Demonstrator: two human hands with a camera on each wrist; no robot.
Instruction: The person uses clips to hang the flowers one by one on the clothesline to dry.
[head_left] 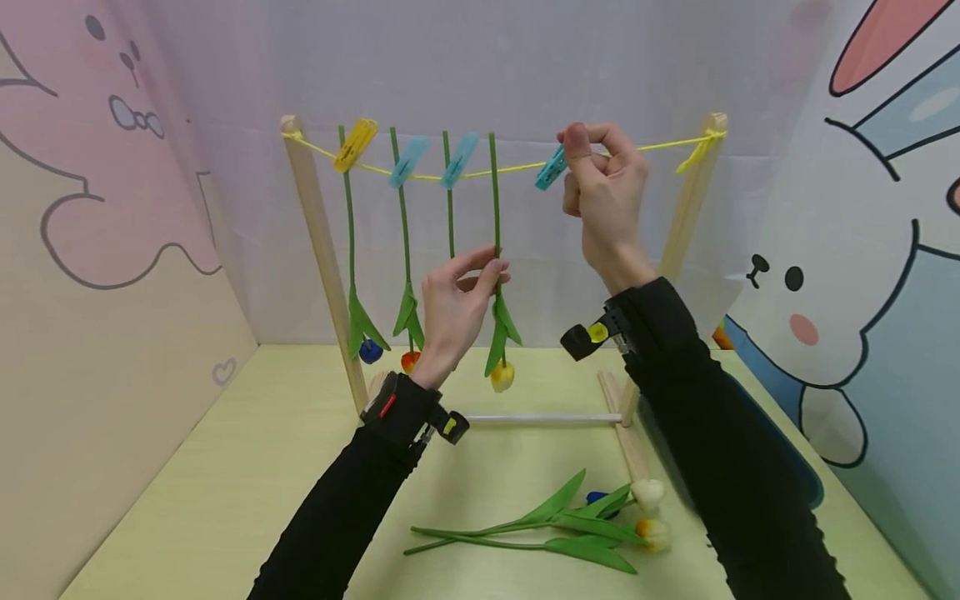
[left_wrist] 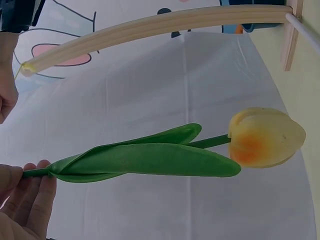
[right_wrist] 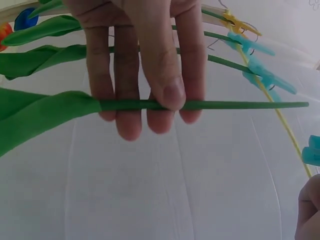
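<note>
My left hand [head_left: 457, 300] pinches the green stem of an upside-down yellow tulip [head_left: 502, 377] between thumb and fingers. Its stem stands upright at the yellow line [head_left: 517, 168], with no clothespin on it. In the left wrist view the orange-tinged bloom [left_wrist: 267, 137] and leaves extend beyond the fingertips. To the right, my right hand [head_left: 611, 183] grips a teal clothespin [head_left: 551, 169] at the line; whether it bites the line I cannot tell. In the right wrist view that clothespin [right_wrist: 311, 151] shows at the right edge, apart from the stem.
Several tulips hang left, under a yellow clothespin [head_left: 356, 146] and two light-blue ones [head_left: 408, 162]. Wooden posts [head_left: 318, 233] carry the line; a white rod [head_left: 540, 419] joins them low down. Loose tulips [head_left: 562, 525] lie on the table [head_left: 195, 483]; a dark tray [head_left: 806, 479] stands right.
</note>
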